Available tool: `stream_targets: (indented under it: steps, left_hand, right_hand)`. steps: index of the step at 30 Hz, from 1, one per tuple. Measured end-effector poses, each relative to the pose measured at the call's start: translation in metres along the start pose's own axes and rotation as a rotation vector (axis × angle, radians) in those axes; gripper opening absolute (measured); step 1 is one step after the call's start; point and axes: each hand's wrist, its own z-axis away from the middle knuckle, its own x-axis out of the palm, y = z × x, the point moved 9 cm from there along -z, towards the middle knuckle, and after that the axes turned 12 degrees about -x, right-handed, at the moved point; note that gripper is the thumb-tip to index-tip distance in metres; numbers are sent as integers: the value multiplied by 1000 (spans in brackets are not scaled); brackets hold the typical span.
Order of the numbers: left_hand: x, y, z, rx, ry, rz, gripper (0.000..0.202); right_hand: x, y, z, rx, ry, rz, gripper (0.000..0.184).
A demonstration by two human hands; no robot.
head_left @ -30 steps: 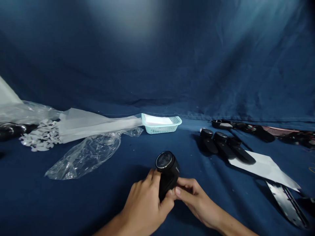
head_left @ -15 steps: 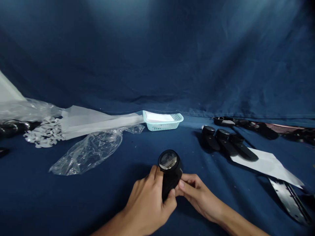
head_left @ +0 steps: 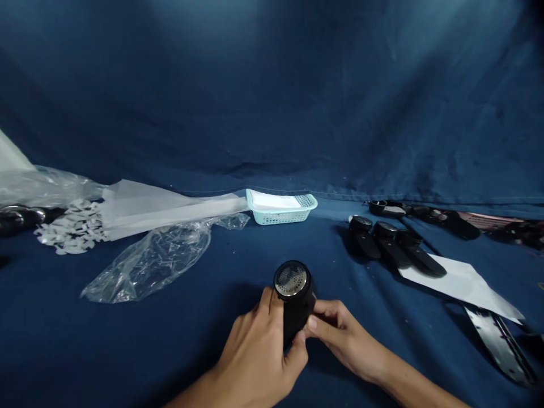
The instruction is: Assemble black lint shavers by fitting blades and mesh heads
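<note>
A black fabric shaver (head_left: 297, 317) with a round, perforated metal head points up and away from me at the lower middle of the view. My left hand (head_left: 259, 345) is wrapped around its handle from the left, thumb in front. On the other side, my right hand (head_left: 342, 337) pinches at the handle's right edge with thumb and fingers. Whether a small part sits between those right fingertips is hidden. Several similar black shavers (head_left: 387, 243) lie to the right, some resting against a white sheet (head_left: 463, 283).
A light-blue basket (head_left: 283, 218) holding white paper stands at the back. To its left are white translucent sheets (head_left: 170, 212), a heap of small white pieces (head_left: 74, 229) and a crumpled clear plastic bag (head_left: 148, 263). A shiny metal strip (head_left: 497, 343) and dark parts (head_left: 461, 225) lie at right.
The shaver has tilted very slightly and the left thumb has shifted a little to the right. Both hands keep their hold on it.
</note>
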Motion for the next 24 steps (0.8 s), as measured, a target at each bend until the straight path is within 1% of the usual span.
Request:
stream_targets:
  steps: [5,12,18,24]
  left_hand:
    - [0,-1,1,-3,-4,-36,49]
    - [0,-2,0,-3,26,-60,54]
    - [-1,-2,-2,2,25,-46,55]
    - [-5,-4,-5,-20,53,-5,49]
  right_hand:
    - [2,0,-1,28,13,-74,19]
    - [7,-5,-1,35,-3,-162,17]
    - [6,-5,-2,25,-6,-137,19]
    - [6,-4,-2,25,-7,-157,18]
